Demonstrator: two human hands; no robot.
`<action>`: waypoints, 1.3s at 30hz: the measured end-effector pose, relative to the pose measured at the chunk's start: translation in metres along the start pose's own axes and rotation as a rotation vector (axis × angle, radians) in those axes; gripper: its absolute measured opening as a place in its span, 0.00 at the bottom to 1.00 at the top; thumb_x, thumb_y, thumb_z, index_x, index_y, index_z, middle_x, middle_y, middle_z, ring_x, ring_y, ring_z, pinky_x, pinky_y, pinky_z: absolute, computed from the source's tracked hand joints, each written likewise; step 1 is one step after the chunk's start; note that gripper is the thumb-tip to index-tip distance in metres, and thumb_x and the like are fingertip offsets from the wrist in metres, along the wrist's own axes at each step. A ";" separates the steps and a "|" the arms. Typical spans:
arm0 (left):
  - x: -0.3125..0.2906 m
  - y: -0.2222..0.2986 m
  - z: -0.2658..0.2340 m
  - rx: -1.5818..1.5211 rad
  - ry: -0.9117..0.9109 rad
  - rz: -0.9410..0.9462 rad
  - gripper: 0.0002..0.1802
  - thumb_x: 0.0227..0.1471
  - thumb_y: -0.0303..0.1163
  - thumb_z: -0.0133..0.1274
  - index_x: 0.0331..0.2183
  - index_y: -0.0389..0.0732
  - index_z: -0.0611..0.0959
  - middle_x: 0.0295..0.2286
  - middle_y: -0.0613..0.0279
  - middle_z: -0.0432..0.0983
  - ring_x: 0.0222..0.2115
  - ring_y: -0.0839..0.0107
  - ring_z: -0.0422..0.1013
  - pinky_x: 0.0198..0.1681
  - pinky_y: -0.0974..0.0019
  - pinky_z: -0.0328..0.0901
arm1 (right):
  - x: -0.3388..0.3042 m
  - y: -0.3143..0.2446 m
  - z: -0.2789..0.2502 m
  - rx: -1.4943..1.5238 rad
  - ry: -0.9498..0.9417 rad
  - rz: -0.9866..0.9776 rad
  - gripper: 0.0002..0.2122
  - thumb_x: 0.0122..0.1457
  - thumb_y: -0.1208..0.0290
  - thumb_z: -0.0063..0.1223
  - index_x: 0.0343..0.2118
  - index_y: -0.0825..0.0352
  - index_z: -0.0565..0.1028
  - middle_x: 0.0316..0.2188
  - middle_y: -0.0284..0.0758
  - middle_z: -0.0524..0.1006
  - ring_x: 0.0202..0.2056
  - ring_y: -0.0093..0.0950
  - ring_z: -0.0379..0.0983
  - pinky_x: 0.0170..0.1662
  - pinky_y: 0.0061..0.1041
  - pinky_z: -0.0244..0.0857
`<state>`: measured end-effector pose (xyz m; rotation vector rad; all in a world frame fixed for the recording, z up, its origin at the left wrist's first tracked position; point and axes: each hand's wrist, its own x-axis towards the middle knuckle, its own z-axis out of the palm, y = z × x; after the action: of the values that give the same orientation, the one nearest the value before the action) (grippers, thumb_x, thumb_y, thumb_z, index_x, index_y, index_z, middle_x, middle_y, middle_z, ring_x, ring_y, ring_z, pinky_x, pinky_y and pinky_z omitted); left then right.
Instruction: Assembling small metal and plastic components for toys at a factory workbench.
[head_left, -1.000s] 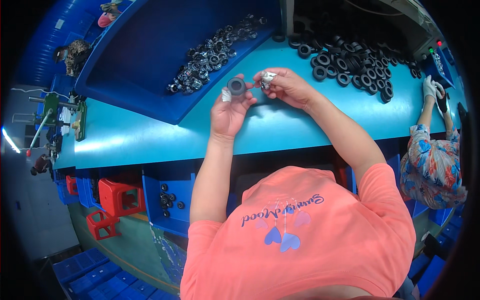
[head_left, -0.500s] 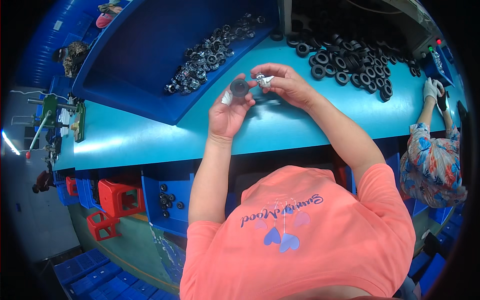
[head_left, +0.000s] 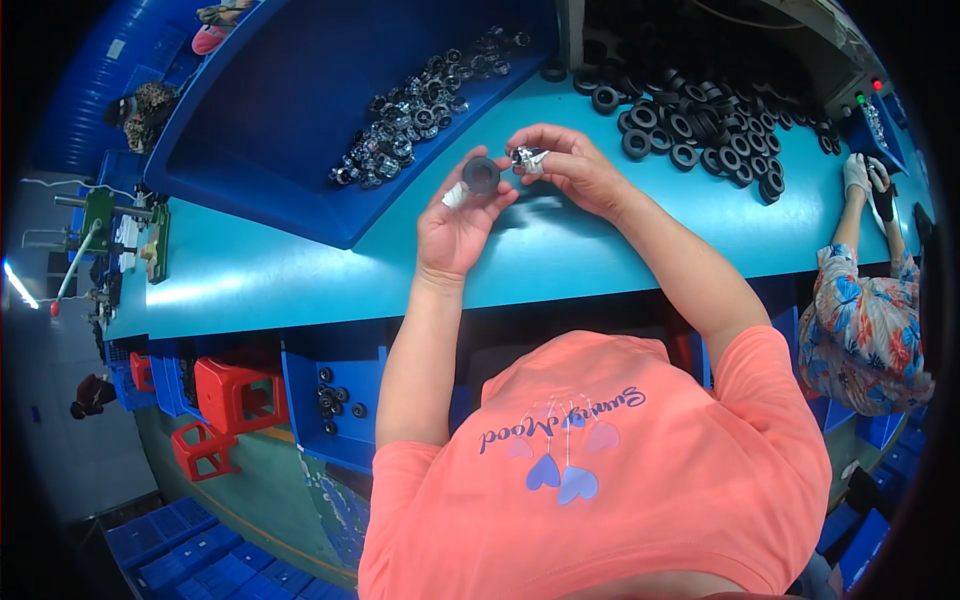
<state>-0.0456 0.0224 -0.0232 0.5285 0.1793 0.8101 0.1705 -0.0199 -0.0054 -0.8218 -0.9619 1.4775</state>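
Observation:
My left hand (head_left: 452, 228) is raised over the table with its palm up, the fingers closed on a black rubber ring (head_left: 471, 171). Opposite it, my right hand (head_left: 585, 178) pinches a small shiny metal hub (head_left: 521, 156) between thumb and fingers. Ring and hub are close together but apart. White wrapping (head_left: 455, 195) shows on my left hand, and more white material shows at my right thumb. Shiny hubs (head_left: 402, 125) lie heaped in a large tilted blue bin (head_left: 270, 190) to the left. A pile of black rings (head_left: 705, 120) spreads over the far right.
The turquoise table (head_left: 330, 285) runs across the front of me. A green lever press (head_left: 97, 225) stands at its left end. A co-worker's gloved hand (head_left: 857, 175) is at the far right. Below are a blue tray (head_left: 355, 445) with several black wheels and red stools (head_left: 238, 395).
Both hands stay almost in place. The metal hub in my right hand has turned slightly and shows more of its open end. The ring has barely shifted.

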 end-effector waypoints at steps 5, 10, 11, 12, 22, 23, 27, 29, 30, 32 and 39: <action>0.001 -0.001 -0.002 -0.008 0.003 0.000 0.28 0.59 0.30 0.48 0.59 0.32 0.66 0.52 0.36 0.69 0.48 0.50 0.73 0.58 0.49 0.66 | 0.001 0.000 -0.002 0.039 0.008 0.004 0.14 0.54 0.72 0.55 0.44 0.67 0.74 0.43 0.35 0.77 0.46 0.26 0.75 0.48 0.25 0.69; 0.002 -0.001 -0.004 0.005 0.012 0.005 0.28 0.58 0.30 0.48 0.59 0.32 0.67 0.52 0.36 0.70 0.48 0.49 0.73 0.59 0.48 0.65 | 0.000 -0.002 0.001 0.030 -0.007 -0.038 0.10 0.52 0.75 0.58 0.38 0.65 0.73 0.43 0.33 0.74 0.46 0.26 0.74 0.49 0.26 0.69; 0.002 -0.001 -0.004 0.011 0.013 0.006 0.28 0.58 0.30 0.47 0.59 0.32 0.67 0.52 0.36 0.70 0.48 0.49 0.73 0.59 0.48 0.65 | 0.001 -0.002 0.000 0.016 -0.007 -0.047 0.10 0.51 0.76 0.59 0.37 0.64 0.72 0.43 0.33 0.74 0.46 0.25 0.73 0.50 0.25 0.68; 0.002 -0.001 -0.004 0.019 0.021 0.007 0.28 0.58 0.30 0.47 0.58 0.32 0.68 0.52 0.36 0.70 0.48 0.49 0.73 0.59 0.48 0.65 | 0.001 -0.001 0.000 -0.003 0.009 -0.049 0.11 0.51 0.77 0.60 0.37 0.64 0.72 0.43 0.32 0.74 0.46 0.25 0.73 0.50 0.25 0.68; 0.001 -0.002 -0.003 0.046 0.045 0.004 0.29 0.56 0.28 0.48 0.58 0.31 0.68 0.48 0.43 0.75 0.48 0.51 0.74 0.59 0.48 0.65 | 0.001 -0.001 0.008 -0.189 0.042 -0.083 0.17 0.50 0.77 0.65 0.44 0.68 0.75 0.41 0.33 0.77 0.44 0.24 0.74 0.53 0.26 0.68; 0.001 -0.002 -0.004 0.044 0.043 0.004 0.29 0.56 0.28 0.48 0.58 0.31 0.68 0.47 0.43 0.75 0.47 0.51 0.74 0.59 0.48 0.65 | 0.001 0.000 0.008 -0.216 0.039 -0.088 0.17 0.51 0.75 0.66 0.44 0.68 0.75 0.41 0.34 0.78 0.43 0.24 0.75 0.51 0.26 0.70; 0.001 -0.001 -0.001 0.050 0.035 0.012 0.29 0.55 0.28 0.48 0.58 0.31 0.68 0.47 0.44 0.76 0.48 0.52 0.74 0.59 0.48 0.65 | 0.000 0.003 0.008 -0.220 0.046 -0.144 0.17 0.50 0.72 0.68 0.43 0.68 0.77 0.38 0.34 0.79 0.41 0.23 0.76 0.48 0.24 0.71; 0.001 -0.001 -0.004 0.045 0.012 0.009 0.29 0.55 0.28 0.48 0.58 0.31 0.68 0.47 0.45 0.76 0.48 0.53 0.74 0.59 0.48 0.65 | 0.000 0.003 0.008 -0.336 0.073 -0.155 0.17 0.49 0.71 0.69 0.42 0.67 0.78 0.37 0.32 0.79 0.40 0.23 0.76 0.46 0.24 0.72; 0.000 -0.002 -0.003 0.050 0.028 0.010 0.29 0.55 0.28 0.48 0.58 0.31 0.68 0.47 0.46 0.75 0.49 0.53 0.73 0.60 0.48 0.64 | 0.000 0.002 0.009 -0.409 0.073 -0.163 0.16 0.49 0.72 0.69 0.41 0.66 0.77 0.37 0.31 0.79 0.40 0.22 0.75 0.46 0.23 0.71; 0.000 -0.002 0.001 0.059 0.061 0.013 0.29 0.55 0.28 0.49 0.58 0.31 0.68 0.48 0.46 0.75 0.49 0.54 0.73 0.60 0.48 0.64 | -0.003 -0.001 0.012 -0.557 0.072 -0.178 0.15 0.48 0.74 0.70 0.39 0.66 0.77 0.37 0.29 0.78 0.39 0.20 0.74 0.46 0.22 0.70; -0.001 -0.003 0.002 0.153 0.030 0.004 0.29 0.55 0.27 0.48 0.58 0.33 0.68 0.49 0.51 0.74 0.51 0.60 0.71 0.58 0.55 0.65 | -0.004 0.003 0.022 -0.734 0.120 -0.448 0.13 0.45 0.70 0.69 0.35 0.64 0.79 0.32 0.30 0.79 0.35 0.24 0.77 0.40 0.24 0.71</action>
<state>-0.0433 0.0192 -0.0229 0.6606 0.2695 0.8126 0.1499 -0.0267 0.0016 -1.1019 -1.5099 0.6670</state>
